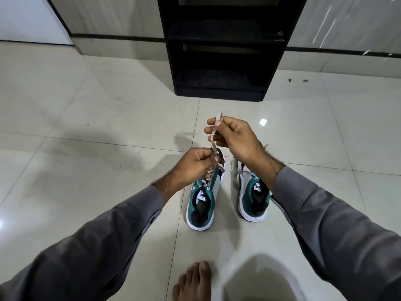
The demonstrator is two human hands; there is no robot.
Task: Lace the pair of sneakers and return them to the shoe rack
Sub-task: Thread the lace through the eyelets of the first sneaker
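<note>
Two green, white and grey sneakers stand side by side on the tiled floor, heels toward me. Over the left sneaker [202,210] my left hand [193,167] pinches a white lace [213,135] close to the eyelets. My right hand [233,135] is higher and pinches the same lace near its free end, which sticks up past the fingers. The lace runs taut between both hands. My right wrist covers the front of the right sneaker [253,199], whose loose lace lies across its tongue. The black shoe rack [221,48] stands just beyond the shoes.
My bare foot [193,281] is on the floor at the bottom middle. The rack's lower shelves look dark and hold nothing I can see. Glossy floor tiles spread to the left and right. A wall with a dark skirting line runs behind the rack.
</note>
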